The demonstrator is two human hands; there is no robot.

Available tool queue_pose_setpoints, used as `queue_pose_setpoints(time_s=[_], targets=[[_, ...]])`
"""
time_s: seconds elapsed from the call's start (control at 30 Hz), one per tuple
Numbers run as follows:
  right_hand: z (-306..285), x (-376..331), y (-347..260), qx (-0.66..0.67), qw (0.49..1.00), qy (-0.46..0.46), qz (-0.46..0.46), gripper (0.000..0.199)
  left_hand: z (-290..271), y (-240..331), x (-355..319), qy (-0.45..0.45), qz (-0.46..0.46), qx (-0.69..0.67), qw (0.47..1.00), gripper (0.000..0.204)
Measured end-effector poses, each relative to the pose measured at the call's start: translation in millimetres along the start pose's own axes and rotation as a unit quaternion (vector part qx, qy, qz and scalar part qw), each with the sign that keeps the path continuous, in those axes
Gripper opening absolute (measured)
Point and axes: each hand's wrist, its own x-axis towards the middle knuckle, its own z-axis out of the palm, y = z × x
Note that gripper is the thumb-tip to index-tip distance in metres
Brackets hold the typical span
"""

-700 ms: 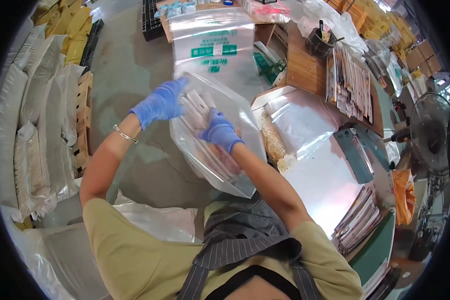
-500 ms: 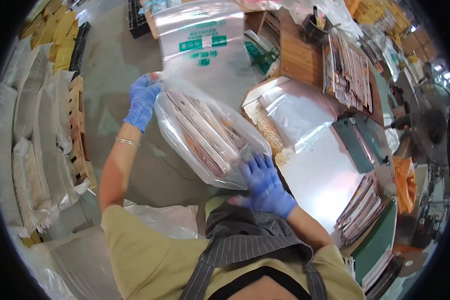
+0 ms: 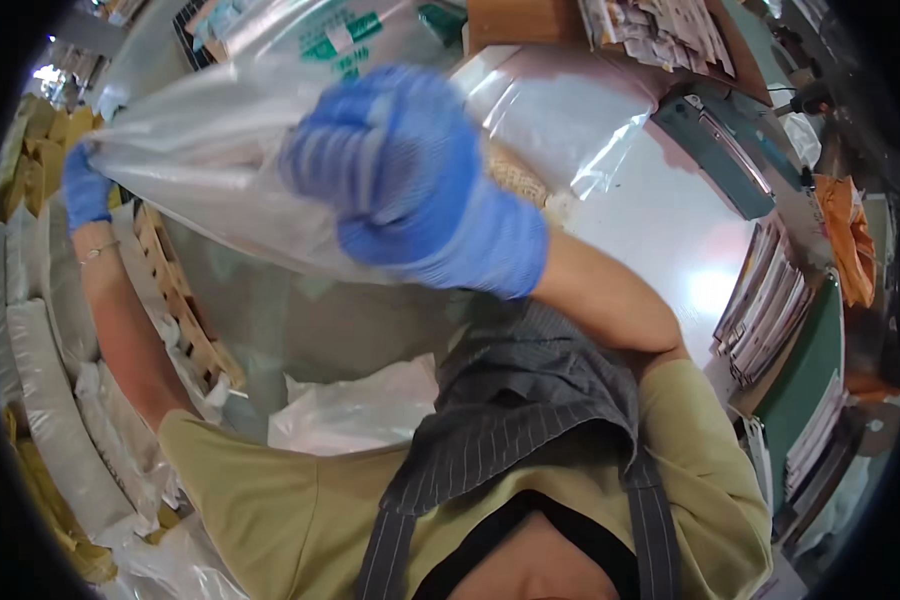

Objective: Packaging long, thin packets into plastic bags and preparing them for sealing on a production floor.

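Observation:
A clear plastic bag (image 3: 210, 165) is stretched between my two blue-gloved hands. My left hand (image 3: 88, 187), out at the far left, is closed on one gathered end. My right hand (image 3: 400, 180) is raised near the middle, its fingers curled in on the bag's other side; it is large and slightly blurred. The long flat packets in the bag are mostly hidden behind my right hand and the hazy plastic. Beyond the bag lies clear plastic sheeting with green print (image 3: 340, 35).
To the right stands a white worktop (image 3: 635, 260) with a green-grey metal device (image 3: 715, 150) and stacked flat packets (image 3: 765, 300). More packets (image 3: 655, 35) lie on a brown wooden surface. At left are a wooden pallet (image 3: 175, 290) and full pale sacks (image 3: 55, 370). An orange bag (image 3: 845, 240) hangs far right.
My left hand has swung outward to the left, pulling the bag's end with it. My right hand has risen and gone from spread fingers to closed. The view has shifted too.

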Motion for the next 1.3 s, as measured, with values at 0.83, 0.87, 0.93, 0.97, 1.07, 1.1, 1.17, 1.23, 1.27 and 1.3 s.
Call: queue_pose_setpoints(time_s=[0.83, 0.87, 0.93, 0.97, 1.07, 1.1, 1.17, 1.23, 1.27, 1.3], targets=[[-541, -449, -5, -0.448, 0.477, 0.460, 0.600, 0.095, 563, 379, -528, -0.580, 0.156, -0.371, 0.709, 0.059], [-528, -427, 9, -0.317, 0.559, 0.440, 0.627, 0.098, 625, 352, -529, -0.573, 0.174, -0.371, 0.710, 0.059], [-502, -364, 29, -0.202, 0.544, 0.342, 0.739, 0.108, 754, 349, -529, -0.579, 0.144, -0.361, 0.717, 0.088], [-519, -418, 12, -0.261, 0.551, 0.454, 0.650, 0.109, 754, 420, -579, -0.646, 0.043, -0.392, 0.654, 0.089], [-509, -390, 10, -0.202, 0.556, 0.318, 0.741, 0.106, 709, 487, -579, -0.647, 0.028, -0.473, 0.596, 0.083], [-495, -400, 22, -0.225, 0.571, 0.387, 0.688, 0.087, 713, 487, -585, -0.677, -0.031, -0.443, 0.587, 0.079], [-457, -401, 23, -0.017, 0.636, 0.497, 0.590, 0.059, 697, 468, -576, -0.687, -0.117, -0.397, 0.598, 0.072], [-427, -363, -5, 0.256, 0.641, 0.517, 0.507, 0.043, 664, 447, -548, -0.701, -0.121, -0.404, 0.575, 0.068], [-416, -358, -9, 0.303, 0.626, 0.514, 0.501, 0.036, 659, 437, -538, -0.701, -0.121, -0.400, 0.578, 0.068], [-409, -365, 1, 0.290, 0.629, 0.531, 0.489, 0.033, 654, 433, -530, -0.719, -0.127, -0.390, 0.561, 0.068]])
